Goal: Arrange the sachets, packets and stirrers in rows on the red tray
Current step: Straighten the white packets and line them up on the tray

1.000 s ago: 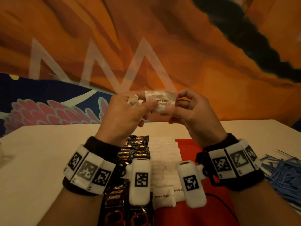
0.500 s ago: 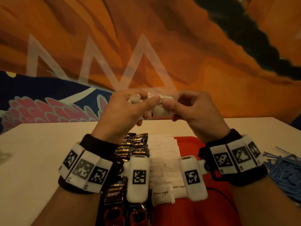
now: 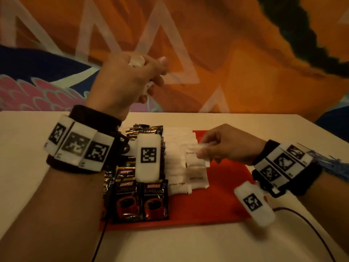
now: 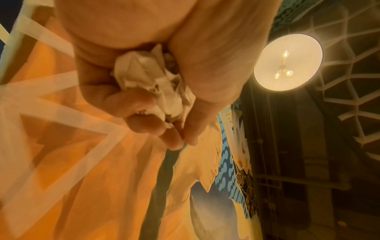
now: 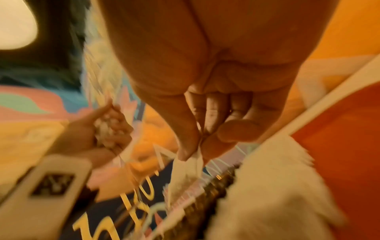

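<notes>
Head view: right hand [image 3: 226,143] pinches one white brown-sugar sachet [image 3: 196,150] by its edge, thumb and fingers together, just over the white sachet rows [image 3: 181,167] on the red tray [image 3: 217,205]. Two dark coffee packets [image 3: 141,201] front their row beside them. Blue stirrers [image 3: 336,165] lie on the bench [image 3: 37,186], uncountable.

Left wrist view: left hand [image 4: 144,73] curls around crumpled white sachets [image 4: 152,84].

Right wrist view: blurred, fingers [image 5: 209,116] clamp the sachet's corner.

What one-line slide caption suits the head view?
Right hand lowers a white sugar sachet onto the red tray while left hand holds spare sachets.
</notes>
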The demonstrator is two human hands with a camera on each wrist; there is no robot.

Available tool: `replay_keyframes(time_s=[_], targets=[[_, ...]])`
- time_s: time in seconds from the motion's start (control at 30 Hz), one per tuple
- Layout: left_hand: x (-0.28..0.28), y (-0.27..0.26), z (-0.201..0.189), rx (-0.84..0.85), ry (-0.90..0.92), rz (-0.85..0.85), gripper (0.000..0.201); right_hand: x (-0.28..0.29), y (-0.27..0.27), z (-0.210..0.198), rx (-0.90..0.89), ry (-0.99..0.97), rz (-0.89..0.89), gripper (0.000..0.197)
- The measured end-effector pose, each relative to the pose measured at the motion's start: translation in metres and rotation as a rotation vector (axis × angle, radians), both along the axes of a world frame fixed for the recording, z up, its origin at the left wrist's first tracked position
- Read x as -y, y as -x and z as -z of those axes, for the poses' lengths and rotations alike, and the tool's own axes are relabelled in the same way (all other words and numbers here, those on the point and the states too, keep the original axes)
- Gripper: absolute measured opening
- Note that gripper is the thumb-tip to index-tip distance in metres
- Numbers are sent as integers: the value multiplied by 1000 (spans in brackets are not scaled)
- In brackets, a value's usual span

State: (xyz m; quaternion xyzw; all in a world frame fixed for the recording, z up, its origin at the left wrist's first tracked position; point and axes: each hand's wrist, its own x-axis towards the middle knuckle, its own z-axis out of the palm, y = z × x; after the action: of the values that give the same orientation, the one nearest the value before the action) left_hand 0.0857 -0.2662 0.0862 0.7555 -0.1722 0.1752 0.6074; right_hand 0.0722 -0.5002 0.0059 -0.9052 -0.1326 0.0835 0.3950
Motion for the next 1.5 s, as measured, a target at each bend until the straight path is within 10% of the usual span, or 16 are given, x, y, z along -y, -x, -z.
replay_keyframes(time_s=[0.6,0.8,1.23,1.5], targets=[[-11,7,-3,63,-31,16,24,-16,8,37,-17,624,32,34],[-11,7,-3,45,-49,10,25,-22,17,26,217,526,-28,27],[-9,3,1,-10,-20,51,27,-33,16,28,44,605,-192,21],[-2,1,2,-142,58,139,43,-46,3,-29,330,239,-109,20]])
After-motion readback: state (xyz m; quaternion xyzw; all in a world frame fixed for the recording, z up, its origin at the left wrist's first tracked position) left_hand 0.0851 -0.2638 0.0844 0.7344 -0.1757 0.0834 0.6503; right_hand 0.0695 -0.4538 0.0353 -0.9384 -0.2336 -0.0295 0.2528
